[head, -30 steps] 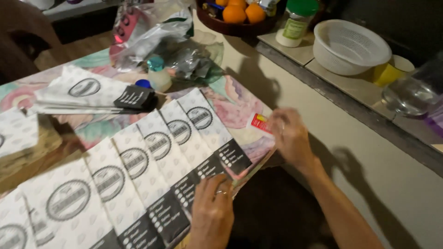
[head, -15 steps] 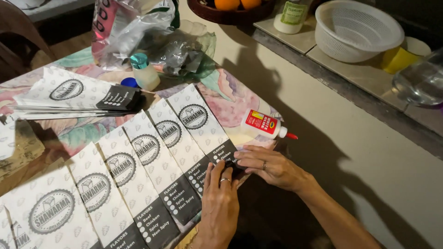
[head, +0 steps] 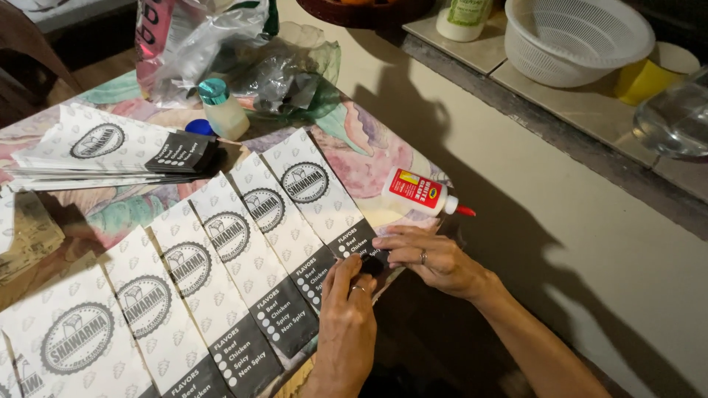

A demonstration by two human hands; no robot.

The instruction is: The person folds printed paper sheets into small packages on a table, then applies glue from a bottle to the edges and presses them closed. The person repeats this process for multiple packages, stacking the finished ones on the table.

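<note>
A row of overlapping white paper sleeves [head: 221, 273] fans across the patterned table [head: 369, 158]. Both hands press fingertips on the black near end of the rightmost sleeve [head: 313, 195]: left hand [head: 346, 309] nearer, right hand [head: 431, 258] just right. A glue bottle [head: 420, 193] lies just beyond.

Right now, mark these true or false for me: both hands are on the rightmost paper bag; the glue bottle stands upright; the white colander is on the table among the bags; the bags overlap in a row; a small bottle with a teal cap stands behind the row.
1. Both the left hand and the right hand are on the dark lower end of the rightmost paper bag: true.
2. The glue bottle stands upright: false, it lies on its side, red tip pointing right.
3. The white colander is among the bags: false, it sits on the tiled ledge.
4. The bags overlap in a row: true.
5. A small teal-capped bottle stands behind the row: true.
</note>
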